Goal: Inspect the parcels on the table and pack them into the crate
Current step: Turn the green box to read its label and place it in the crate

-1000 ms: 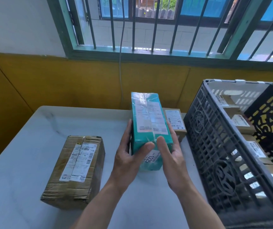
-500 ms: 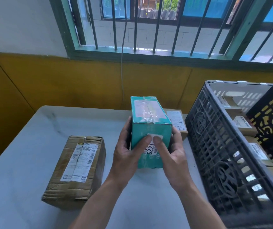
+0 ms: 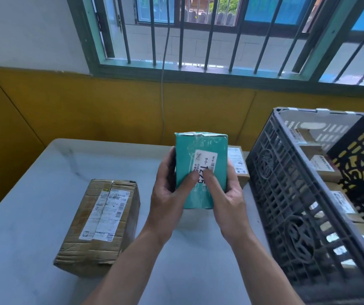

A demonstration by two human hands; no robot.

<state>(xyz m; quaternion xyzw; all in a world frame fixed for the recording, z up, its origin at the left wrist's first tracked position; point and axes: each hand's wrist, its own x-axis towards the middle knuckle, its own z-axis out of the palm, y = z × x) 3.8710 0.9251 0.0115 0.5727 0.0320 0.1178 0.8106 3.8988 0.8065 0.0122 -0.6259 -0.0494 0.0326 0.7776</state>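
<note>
A plain parcel-handling room.
Labelled cardboard parcels (image 3: 101, 221) on a pale worktop (image 3: 33, 205), a grey plastic crate (image 3: 286, 194) holding boxes, a barred window (image 3: 181, 40), a yellow wall (image 3: 88, 111).

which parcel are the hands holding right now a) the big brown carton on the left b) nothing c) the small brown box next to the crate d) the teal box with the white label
D: the left hand and right hand both hold the teal box, thumbs on its label, while the big brown carton lies apart on the table.
</note>
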